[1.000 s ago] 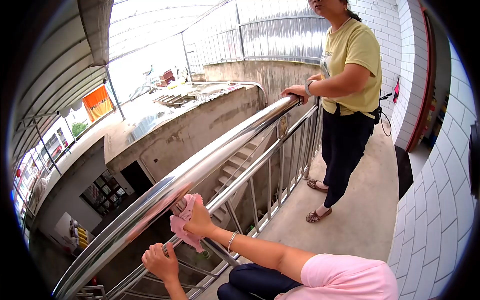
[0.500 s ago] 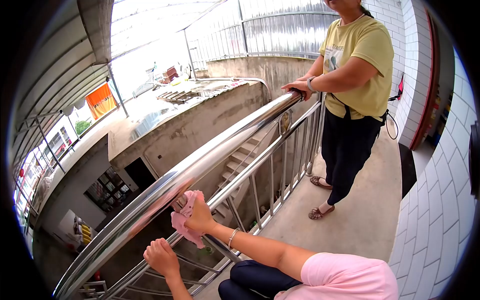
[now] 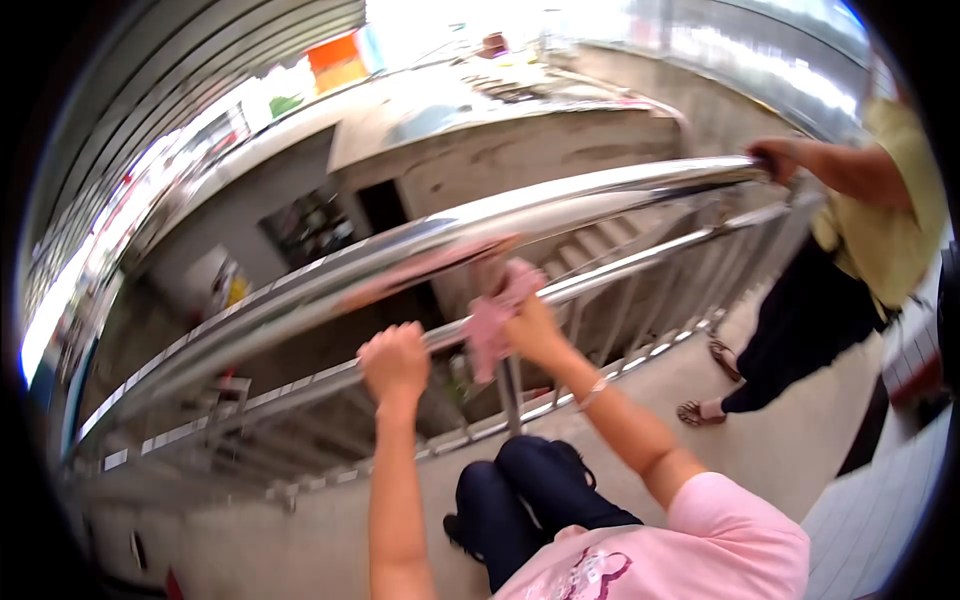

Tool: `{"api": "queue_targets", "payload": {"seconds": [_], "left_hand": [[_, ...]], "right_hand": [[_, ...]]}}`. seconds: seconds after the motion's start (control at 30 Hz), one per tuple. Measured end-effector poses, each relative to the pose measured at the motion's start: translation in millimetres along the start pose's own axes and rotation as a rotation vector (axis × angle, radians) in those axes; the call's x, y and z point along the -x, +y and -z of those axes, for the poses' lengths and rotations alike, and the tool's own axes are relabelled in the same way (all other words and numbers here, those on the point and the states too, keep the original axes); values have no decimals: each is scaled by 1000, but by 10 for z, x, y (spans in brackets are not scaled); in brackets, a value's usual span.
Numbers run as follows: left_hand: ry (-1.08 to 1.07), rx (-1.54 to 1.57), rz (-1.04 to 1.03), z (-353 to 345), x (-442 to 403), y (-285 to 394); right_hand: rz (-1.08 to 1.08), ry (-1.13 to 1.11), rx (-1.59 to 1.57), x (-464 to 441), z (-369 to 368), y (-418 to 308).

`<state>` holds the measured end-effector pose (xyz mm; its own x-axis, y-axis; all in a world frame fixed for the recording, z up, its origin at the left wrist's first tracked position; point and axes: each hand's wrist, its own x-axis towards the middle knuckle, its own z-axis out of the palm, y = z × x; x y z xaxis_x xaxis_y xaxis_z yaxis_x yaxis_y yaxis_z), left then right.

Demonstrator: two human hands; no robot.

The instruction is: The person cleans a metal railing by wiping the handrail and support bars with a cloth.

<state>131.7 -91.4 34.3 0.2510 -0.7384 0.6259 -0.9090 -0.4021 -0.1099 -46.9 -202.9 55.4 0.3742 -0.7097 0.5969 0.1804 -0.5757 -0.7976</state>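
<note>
My right hand (image 3: 532,328) grips a pink cloth (image 3: 492,318), which is pressed around a short upright post between the top handrail and the lower rail. Part of the cloth hangs below the lower rail. My left hand (image 3: 394,364) is closed around the lower rail (image 3: 455,333), to the left of the cloth. Above both hands runs the thick, shiny metal handrail (image 3: 560,200), which shows a pinkish reflection. Motion blurs the view somewhat, and my right fingertips are hidden by the cloth.
At the right, a person in a yellow shirt (image 3: 905,165) stands with a hand on the handrail's far end. Thin balusters (image 3: 640,315) fill the railing down to the concrete floor (image 3: 640,420). Beyond it, a stairway (image 3: 600,240) and a lower yard drop away.
The view has swung left and down, so the railing lies flatter and the other person sits farther right. My right hand still holds the cloth at the post; my left stays on the lower rail.
</note>
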Motion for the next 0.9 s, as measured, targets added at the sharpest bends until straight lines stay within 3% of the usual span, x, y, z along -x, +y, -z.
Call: {"api": "queue_targets", "payload": {"seconds": [0.03, 0.07, 0.1, 0.17, 0.2, 0.27, 0.33, 0.37, 0.47, 0.53, 0.57, 0.6, 0.67, 0.7, 0.73, 0.8, 0.87, 0.9], "left_hand": [[17, 9, 20, -38, 107, -147], [14, 50, 66, 91, 185, -126], [41, 137, 106, -270, 131, -131], [53, 140, 150, -274, 210, -184], [74, 152, 131, -274, 138, -138], [80, 160, 122, -247, 147, -126], [79, 175, 119, -250, 156, -106], [91, 162, 125, -250, 157, -114], [93, 144, 126, -312, 166, -52], [67, 108, 164, -321, 144, -56], [-79, 84, 76, -256, 198, -104], [-78, 85, 77, -318, 223, -86], [273, 422, 217, -392, 207, -73], [52, 427, 246, -389, 234, -94], [313, 882, 236, -567, 243, -159], [-116, 184, 53, -408, 200, -146], [-31, 212, 11, -1148, 391, -438], [-140, 257, 80, -1001, 346, -358]], "right_hand": [[49, -54, -192, 83, -60, -75], [279, -34, 31, 87, -89, -5], [-17, 113, -232, 204, -120, 31], [348, 100, 194, 72, 35, -60], [465, 194, 213, -26, 38, -182], [461, -12, 757, -94, 267, -42], [632, 274, 857, -277, 170, -223], [559, 73, 821, -465, 112, -317], [528, -73, 1054, -637, -344, -548], [387, -229, 995, -668, -594, -788], [442, -271, 902, -701, -734, -852], [521, -337, 816, -733, -995, -905], [605, -496, 861, -689, -1609, -1125], [620, -531, 834, -667, -1702, -1141], [631, -553, 799, -659, -1769, -1161], [666, -502, 814, -631, -1900, -1229], [726, -439, 739, -634, -1941, -1087], [702, -457, 721, -637, -1881, -1060]]}}
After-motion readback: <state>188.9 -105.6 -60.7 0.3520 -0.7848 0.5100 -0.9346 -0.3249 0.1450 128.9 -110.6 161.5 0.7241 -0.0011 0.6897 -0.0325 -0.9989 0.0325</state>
